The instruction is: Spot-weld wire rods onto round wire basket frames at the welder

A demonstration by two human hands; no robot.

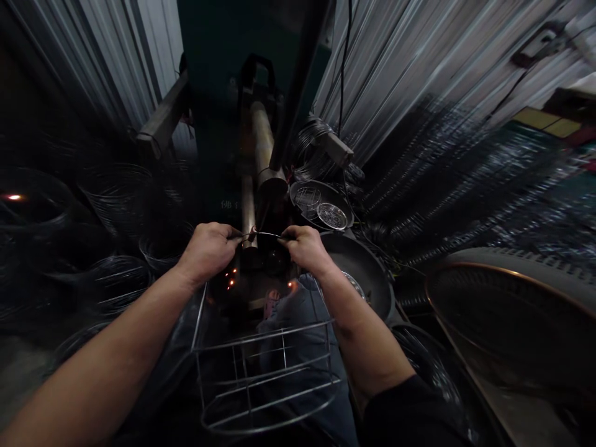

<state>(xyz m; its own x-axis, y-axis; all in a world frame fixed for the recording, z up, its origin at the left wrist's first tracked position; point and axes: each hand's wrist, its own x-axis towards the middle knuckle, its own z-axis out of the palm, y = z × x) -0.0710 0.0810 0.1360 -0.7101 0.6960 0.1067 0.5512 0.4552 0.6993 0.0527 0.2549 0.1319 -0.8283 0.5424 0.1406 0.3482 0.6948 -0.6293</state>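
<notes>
We see corrugated panels (405,62) rising on both sides, a dark cable (344,62) hanging before the right-hand ones. To our right, blurred stacks of shiny metalwork (447,161) stand beyond a big round container (531,264).

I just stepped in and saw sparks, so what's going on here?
A person's left hand and right hand pinch a thin wire between them, at the end of the lower metal rod of a machine. Orange sparks show below the hands. A wire rack is below too, nearer the person's body. To the right, round wire pieces lie in a shallow tray.
</notes>
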